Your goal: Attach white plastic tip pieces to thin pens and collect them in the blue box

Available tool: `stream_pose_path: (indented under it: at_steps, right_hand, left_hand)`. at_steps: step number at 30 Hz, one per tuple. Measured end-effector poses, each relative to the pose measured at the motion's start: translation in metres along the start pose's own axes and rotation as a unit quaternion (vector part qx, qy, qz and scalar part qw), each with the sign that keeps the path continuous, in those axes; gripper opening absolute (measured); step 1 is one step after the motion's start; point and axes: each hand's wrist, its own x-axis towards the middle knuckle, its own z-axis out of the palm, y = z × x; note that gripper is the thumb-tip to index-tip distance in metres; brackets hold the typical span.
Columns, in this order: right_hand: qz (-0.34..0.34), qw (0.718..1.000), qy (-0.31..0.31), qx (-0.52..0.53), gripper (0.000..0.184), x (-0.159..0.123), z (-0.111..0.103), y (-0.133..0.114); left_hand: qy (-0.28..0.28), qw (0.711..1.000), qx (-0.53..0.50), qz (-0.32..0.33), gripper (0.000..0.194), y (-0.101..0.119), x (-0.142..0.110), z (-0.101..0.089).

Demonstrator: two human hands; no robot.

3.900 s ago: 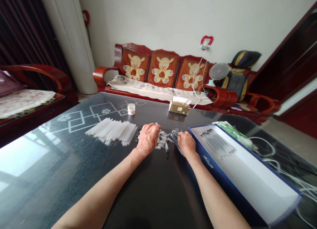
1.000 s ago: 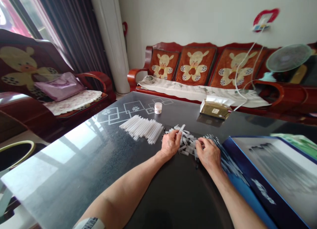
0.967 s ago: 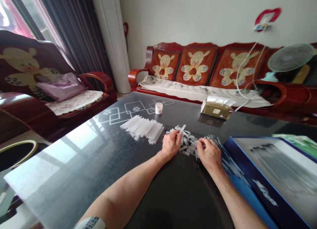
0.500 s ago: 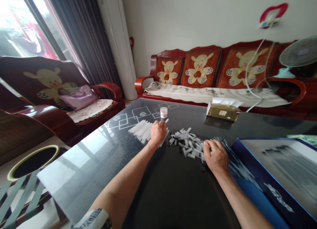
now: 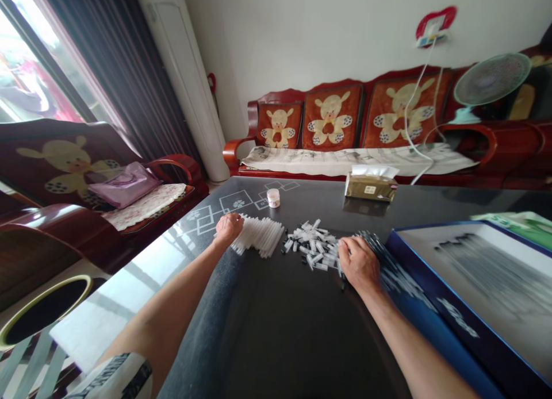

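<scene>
My left hand (image 5: 229,226) is at the left end of a row of white pen barrels (image 5: 261,236), its fingers curled in against them. What those fingers hold, if anything, is hidden. Right of the barrels lies a loose heap of small translucent caps (image 5: 314,244), some with black parts. Between that heap and a bundle of thin, black-tipped pen refills (image 5: 399,275) rests my right hand (image 5: 359,264). Its fingers are bent closed, and their tips are partly hidden, so I cannot make out what is in them.
A small round tub (image 5: 273,198) stands behind the barrels. Farther back is a tissue pack (image 5: 371,183). On the right, a blue-edged box (image 5: 457,290) holds more thin refills. A green packet (image 5: 521,229) lies behind it. The dark glossy table (image 5: 276,324) extends in front.
My left hand has moved from the right side of the barrels to their left end, uncovering the row. My right hand stays by the caps and refills. The camera view has turned slightly right.
</scene>
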Motion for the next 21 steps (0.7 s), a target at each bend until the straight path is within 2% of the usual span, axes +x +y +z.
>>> stream_pose_path:
  at_steps: [3, 6, 10, 12, 16, 21]
  right_hand:
    - [0.002, 1.000, -0.010, 0.004, 0.027, 0.000, 0.001, 0.001]
    - [0.009, 1.000, -0.012, 0.008, 0.026, -0.001, 0.001, 0.001]
    - [0.020, 1.000, -0.017, 0.011, 0.027, -0.002, -0.001, -0.004]
    - [0.020, 0.999, -0.027, 0.008, 0.026, -0.001, -0.003, -0.007]
    - [0.019, 0.999, -0.039, -0.021, 0.025, 0.000, -0.004, -0.010]
    - [-0.001, 0.999, -0.040, -0.005, 0.026, -0.001, -0.009, -0.018]
  left_hand:
    - [0.033, 0.999, -0.005, 0.036, 0.028, 0.016, -0.007, -0.005]
    - [0.058, 0.993, -0.024, 0.097, 0.030, 0.047, -0.028, 0.000]
    - [0.041, 0.976, -0.064, 0.203, 0.028, 0.097, -0.078, 0.028]
    - [0.050, 0.961, -0.081, 0.258, 0.029, 0.113, -0.102, 0.043]
    - [0.105, 0.932, -0.098, 0.333, 0.031, 0.122, -0.123, 0.062]
    - [0.148, 0.921, -0.116, 0.342, 0.029, 0.118, -0.118, 0.068]
